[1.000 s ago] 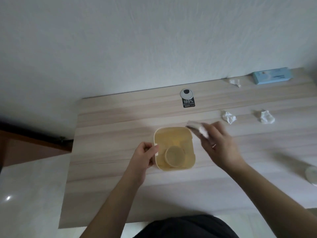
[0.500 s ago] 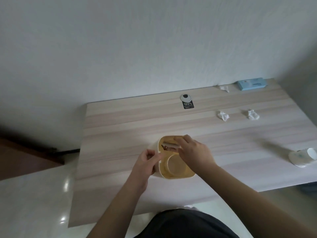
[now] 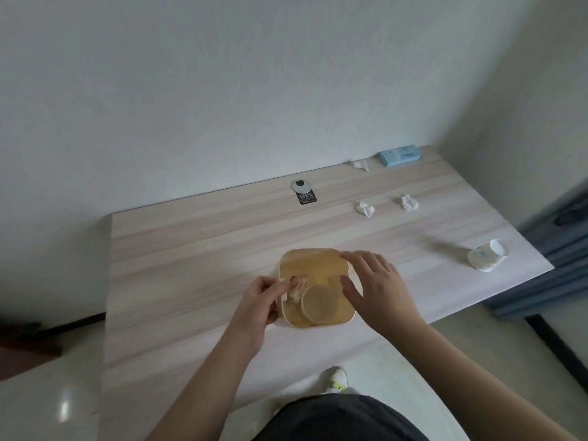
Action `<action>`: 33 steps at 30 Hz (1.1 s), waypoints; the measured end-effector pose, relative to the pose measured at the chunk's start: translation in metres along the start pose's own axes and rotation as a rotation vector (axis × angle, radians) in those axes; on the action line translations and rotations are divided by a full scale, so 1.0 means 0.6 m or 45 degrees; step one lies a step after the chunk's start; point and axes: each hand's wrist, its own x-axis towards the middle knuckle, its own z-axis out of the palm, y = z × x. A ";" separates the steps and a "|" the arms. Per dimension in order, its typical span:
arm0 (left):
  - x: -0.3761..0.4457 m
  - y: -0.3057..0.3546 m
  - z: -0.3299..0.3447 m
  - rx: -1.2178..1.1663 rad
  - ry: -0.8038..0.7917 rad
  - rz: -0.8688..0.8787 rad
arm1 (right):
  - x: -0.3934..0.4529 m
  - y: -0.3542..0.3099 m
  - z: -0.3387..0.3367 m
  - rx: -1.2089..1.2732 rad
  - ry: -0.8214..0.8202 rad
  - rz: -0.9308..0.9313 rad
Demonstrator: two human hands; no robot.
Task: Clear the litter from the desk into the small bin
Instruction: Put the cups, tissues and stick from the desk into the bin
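The small yellow bin (image 3: 313, 264) stands near the desk's front edge, seen from above, with a round disc (image 3: 319, 304) tilted inside it. My left hand (image 3: 259, 305) grips the bin's left rim. A crumpled piece of litter (image 3: 297, 286) lies inside the bin by my left fingers. My right hand (image 3: 377, 289) hovers over the bin's right side, fingers spread and holding nothing. Three white crumpled tissues remain on the desk: one (image 3: 365, 209), one (image 3: 409, 202), and one (image 3: 361, 164) at the back edge.
A light blue tissue pack (image 3: 400, 155) lies at the desk's back right corner. A white cup (image 3: 486, 259) lies on its side near the right edge. A grey cable grommet (image 3: 300, 185) with a black sticker (image 3: 307, 197) sits at the back. My shoe (image 3: 335, 380) shows below the desk.
My right hand brought a white tissue over the bin, let it go inside and has opened, drawing back to the right. The left hand kept its hold on the rim.
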 end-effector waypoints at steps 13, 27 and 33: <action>0.036 -0.017 0.147 0.176 -0.293 -0.087 | -0.107 0.119 -0.059 -0.056 0.003 0.412; 0.036 -0.100 0.403 0.368 -0.319 -0.188 | -0.276 0.342 -0.147 0.015 0.133 0.751; 0.029 -0.130 0.488 0.338 -0.239 -0.184 | -0.316 0.427 -0.161 0.035 0.091 0.739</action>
